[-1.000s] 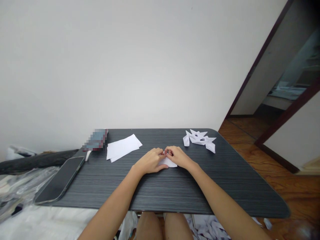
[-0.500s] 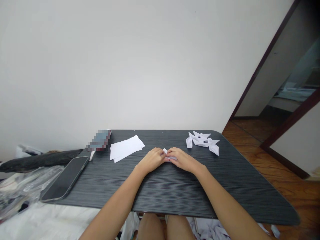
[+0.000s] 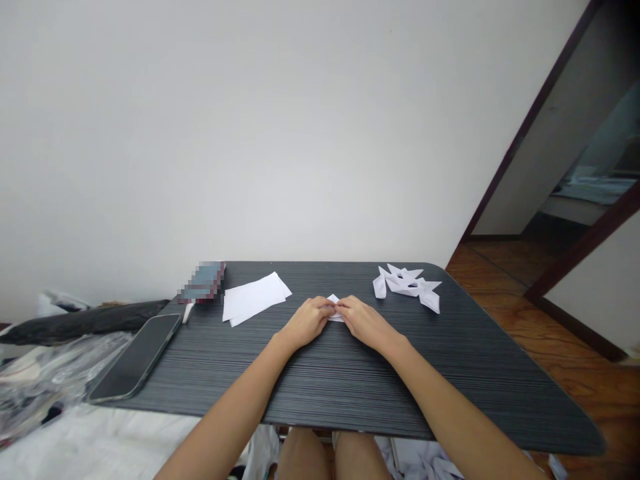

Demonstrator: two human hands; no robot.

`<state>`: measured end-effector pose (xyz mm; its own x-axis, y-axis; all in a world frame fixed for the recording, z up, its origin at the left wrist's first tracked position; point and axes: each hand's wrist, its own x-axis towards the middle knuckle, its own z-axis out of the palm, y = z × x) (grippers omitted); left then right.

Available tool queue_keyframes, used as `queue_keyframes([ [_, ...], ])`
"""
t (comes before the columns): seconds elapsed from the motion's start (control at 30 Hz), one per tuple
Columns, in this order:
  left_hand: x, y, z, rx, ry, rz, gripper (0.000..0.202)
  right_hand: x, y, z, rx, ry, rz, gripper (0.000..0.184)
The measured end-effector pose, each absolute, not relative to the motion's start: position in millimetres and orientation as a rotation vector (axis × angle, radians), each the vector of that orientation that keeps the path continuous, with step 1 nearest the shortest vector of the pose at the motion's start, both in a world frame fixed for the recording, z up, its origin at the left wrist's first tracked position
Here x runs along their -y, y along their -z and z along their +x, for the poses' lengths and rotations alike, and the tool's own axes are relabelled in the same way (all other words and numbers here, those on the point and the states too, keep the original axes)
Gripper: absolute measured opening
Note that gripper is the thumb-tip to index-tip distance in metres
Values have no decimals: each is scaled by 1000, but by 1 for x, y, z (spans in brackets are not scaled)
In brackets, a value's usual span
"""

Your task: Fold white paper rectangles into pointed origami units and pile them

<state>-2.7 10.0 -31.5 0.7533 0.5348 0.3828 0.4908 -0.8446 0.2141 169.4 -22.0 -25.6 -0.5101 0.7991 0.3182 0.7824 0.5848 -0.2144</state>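
My left hand (image 3: 309,321) and my right hand (image 3: 361,319) meet at the middle of the dark striped table (image 3: 350,373). Both have their fingers curled and pinched on a small folded white paper piece (image 3: 334,308), which lies on the table between the fingertips. Most of the paper is hidden under the fingers. A stack of flat white paper slips (image 3: 254,297) lies to the left of my left hand. A pile of several folded white paper pieces (image 3: 407,285) sits at the back right of the table.
A black phone (image 3: 135,357) lies face up on the table's left edge. A blurred small box (image 3: 203,283) stands at the back left. A dark long object (image 3: 80,321) and clear plastic lie off the table's left side. Wooden floor and a doorway are at right.
The paper between my fingers has been folded smaller; less of it shows than a second ago. Both hands stayed together at the table's middle, and the view shifted slightly.
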Motion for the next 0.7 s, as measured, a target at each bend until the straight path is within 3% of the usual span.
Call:
queue_keyframes([
  [0.4,-26,28,-15,-1057,-701,2512,21,3,34,186,2083,-446,-1321,10],
  [0.7,-15,30,-4,-1406,-550,2537,19,-3,44,181,1981,-352,-1604,7],
])
